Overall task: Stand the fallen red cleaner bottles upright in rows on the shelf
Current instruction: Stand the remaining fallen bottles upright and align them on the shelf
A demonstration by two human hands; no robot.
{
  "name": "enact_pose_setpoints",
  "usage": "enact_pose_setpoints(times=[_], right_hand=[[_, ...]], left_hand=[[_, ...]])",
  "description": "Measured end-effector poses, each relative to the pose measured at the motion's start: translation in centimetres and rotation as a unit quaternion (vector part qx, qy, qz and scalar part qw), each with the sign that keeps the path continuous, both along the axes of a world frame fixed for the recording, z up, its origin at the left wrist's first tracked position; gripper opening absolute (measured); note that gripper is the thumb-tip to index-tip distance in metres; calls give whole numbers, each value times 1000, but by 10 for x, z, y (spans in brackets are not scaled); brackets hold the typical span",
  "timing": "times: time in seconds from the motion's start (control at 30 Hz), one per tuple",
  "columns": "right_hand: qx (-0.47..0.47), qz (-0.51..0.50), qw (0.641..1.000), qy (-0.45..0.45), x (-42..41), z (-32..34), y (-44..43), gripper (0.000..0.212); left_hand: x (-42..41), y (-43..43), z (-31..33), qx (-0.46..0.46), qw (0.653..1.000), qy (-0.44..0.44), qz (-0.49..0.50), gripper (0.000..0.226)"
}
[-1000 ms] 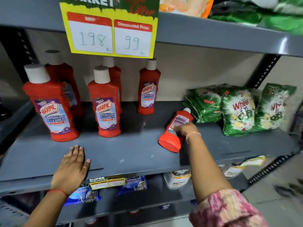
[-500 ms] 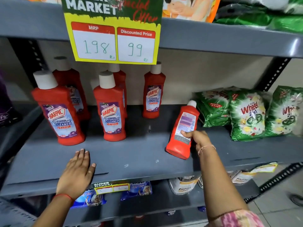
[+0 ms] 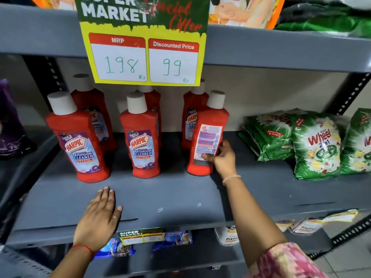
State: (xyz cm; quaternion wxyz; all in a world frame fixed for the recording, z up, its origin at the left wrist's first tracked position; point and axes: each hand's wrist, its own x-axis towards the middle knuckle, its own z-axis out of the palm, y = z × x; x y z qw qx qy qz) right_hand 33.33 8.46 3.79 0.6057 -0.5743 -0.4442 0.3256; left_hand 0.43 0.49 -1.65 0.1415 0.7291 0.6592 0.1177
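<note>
Several red cleaner bottles with white caps stand on the grey shelf [image 3: 180,199]. In front are a left bottle [image 3: 78,137], a middle bottle [image 3: 141,137] and a right bottle [image 3: 208,135]. The right one stands upright with its back label toward me. My right hand [image 3: 222,159] grips its lower right side. Behind these stand three more bottles, one at back left [image 3: 90,103], one at back middle [image 3: 153,99] and one at back right [image 3: 190,109], each partly hidden. My left hand [image 3: 100,219] lies flat, fingers spread, on the shelf's front edge.
Green detergent packets [image 3: 315,145] lie and lean at the right of the same shelf. A yellow price sign [image 3: 144,57] hangs from the shelf above, over the back bottles. A dark purple pack [image 3: 10,125] sits far left. Packets fill the shelf below.
My right hand has lifted the fallen bottle from lying on the shelf to upright and shifted it left, in front of the back right bottle. The left hand has stayed put.
</note>
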Motion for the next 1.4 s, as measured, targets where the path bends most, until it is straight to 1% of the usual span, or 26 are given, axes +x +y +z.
enact_pose_setpoints(times=[0.1, 0.2, 0.23, 0.27, 0.3, 0.37, 0.4, 0.47, 0.53, 0.6, 0.73, 0.8, 0.83, 0.9, 0.97, 1.03, 1.07, 1.13, 1.2, 1.3, 1.4], right_hand=[[1, 6, 998, -62, -4, -5, -1, 53], [8, 7, 995, -96, -4, -8, -8, 53], [12, 5, 994, -105, -6, -9, -10, 57], [13, 0, 994, -110, -9, -10, -14, 66], [18, -15, 994, -110, -14, -13, -16, 79], [10, -78, 989, -128, -30, -26, -20, 112], [-10, -118, 982, -150, -42, -31, -22, 122], [-61, -195, 962, -180, -64, -37, -23, 126], [-108, -235, 946, -197, -76, -37, -21, 119], [-124, -245, 939, -209, -78, -39, -16, 112], [-87, -211, 951, -207, -81, -45, -18, 100], [-71, -198, 959, -190, -83, -46, -20, 100], [-66, -206, 958, -188, -82, -46, -19, 103], [-69, -227, 952, -194, -80, -44, -18, 104], [-64, -222, 956, -181, -79, -44, -21, 87], [-49, -193, 969, -144, -74, -45, -27, 63], [-47, -170, 977, -123, -70, -46, -31, 54], [-47, -113, 989, -81, -58, -47, -36, 45], [-47, -46, 997, -39, -44, -46, -37, 41], [-56, 26, 998, -10, -26, -44, -30, 43], [-83, 88, 993, 10, -14, -42, -21, 41]], left_hand=[[0, -1, 1, 2, 1000, 0, 0, 58], [1, -1, 2, 0, 1000, -3, 2, 58], [1, -1, 2, 0, 1000, -5, 2, 58], [1, -1, 2, -2, 1000, -5, 2, 58], [1, -2, 2, -2, 1000, -5, 2, 58], [1, -1, 1, -4, 1000, -5, 4, 59], [1, -1, 2, -4, 1000, -3, 4, 59], [0, 0, 1, 0, 1000, 4, 3, 62], [-1, 1, -1, 8, 1000, 1, 4, 75], [-2, 1, -2, 11, 1000, 3, 3, 82], [-3, 2, -2, 11, 1000, 9, -1, 97], [-3, 2, -3, 14, 1000, 10, 0, 98], [-3, 1, -3, 13, 1000, 9, 0, 97], [-3, 1, -2, 10, 1000, 8, -2, 88], [-2, 1, -2, 4, 1000, 7, 0, 77], [-2, 1, -2, 0, 1000, 9, -2, 71], [-2, 0, -2, 0, 1000, 10, -4, 69], [-3, 0, -2, 1, 1000, 10, -6, 73], [-2, 1, -3, -2, 1000, 12, -6, 72], [-2, 1, -3, -11, 1000, 13, -4, 62], [-1, 1, -3, -7, 1000, 13, -5, 73]])
